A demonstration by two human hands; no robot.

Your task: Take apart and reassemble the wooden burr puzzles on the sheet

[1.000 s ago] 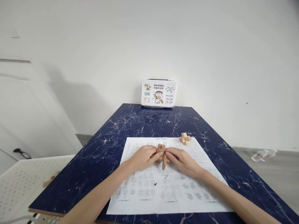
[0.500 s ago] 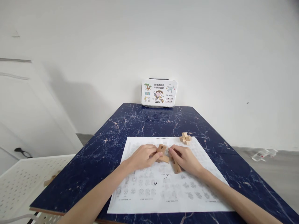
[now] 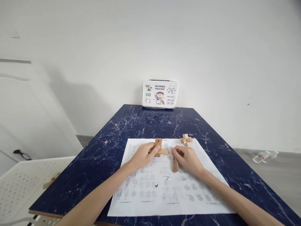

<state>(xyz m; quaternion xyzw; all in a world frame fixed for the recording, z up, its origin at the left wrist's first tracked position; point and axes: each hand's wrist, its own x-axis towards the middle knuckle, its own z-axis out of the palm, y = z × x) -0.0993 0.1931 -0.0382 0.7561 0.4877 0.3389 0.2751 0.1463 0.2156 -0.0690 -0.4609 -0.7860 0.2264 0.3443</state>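
Observation:
My left hand (image 3: 143, 155) grips a wooden puzzle cross (image 3: 159, 147) of two joined pieces, one marked with a "3", just above a printed sheet (image 3: 164, 191). My right hand (image 3: 187, 158) is closed on a separate wooden bar (image 3: 174, 163) that lies lengthwise on the sheet. The two hands are a short gap apart. A small assembled wooden burr puzzle (image 3: 186, 139) rests at the sheet's far right corner, beyond my right hand.
The sheet lies on a dark blue marble-pattern table (image 3: 113, 138). A white illustrated box (image 3: 160, 94) stands at the table's far edge against the wall. A white perforated tray (image 3: 25, 179) sits to the left, and a clear plastic bottle (image 3: 263, 156) lies on the floor at right.
The puzzle has come apart: my right hand drew one bar out to the right and down onto the sheet, while my left hand lifted the remaining crossed pieces slightly away.

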